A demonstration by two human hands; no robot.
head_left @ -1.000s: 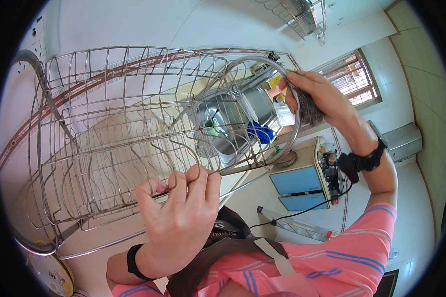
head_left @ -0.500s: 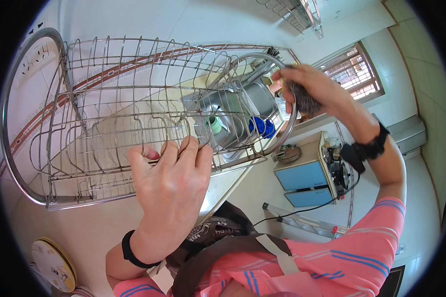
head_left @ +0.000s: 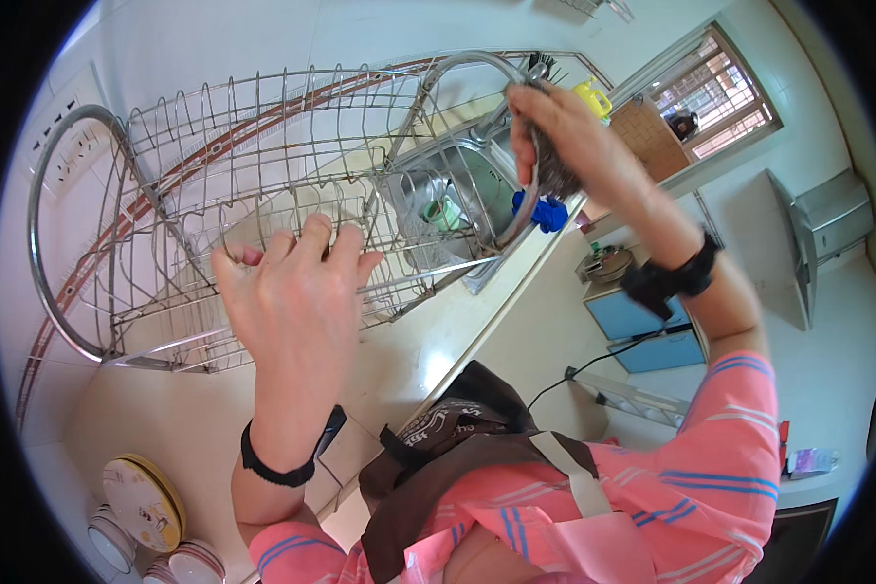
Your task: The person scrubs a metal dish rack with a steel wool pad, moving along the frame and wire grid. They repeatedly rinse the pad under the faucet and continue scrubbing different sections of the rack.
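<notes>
A metal wire dish rack (head_left: 35, 229) with thick tubular end hoops is tilted over the counter. My left hand (head_left: 297, 282) grips wires along its near side, fingers curled over them. In my right hand (head_left: 574, 136) is a dark grey steel wool scrubber (head_left: 557, 173), pressed against the rack's right end hoop. The fingers wrap around the tube with the scrubber, and part of it is hidden behind the palm. Beyond the rack's right end, a green cup (head_left: 445, 214) lies in the metal sink (head_left: 487, 161).
A blue cloth (head_left: 545, 212) hangs at the sink's near right corner, on the counter (head_left: 399, 365). A yellow bottle (head_left: 592, 99) stands behind my right hand. Plates (head_left: 141, 501) and bowls (head_left: 195, 565) are at lower left. A blue-fronted cabinet (head_left: 633, 316) and a ladder (head_left: 633, 394) are at right.
My right hand has slid the scrubber up and left in the picture with the hoop. The rack sits at a different tilt, my left hand still on it. The whole view has shifted.
</notes>
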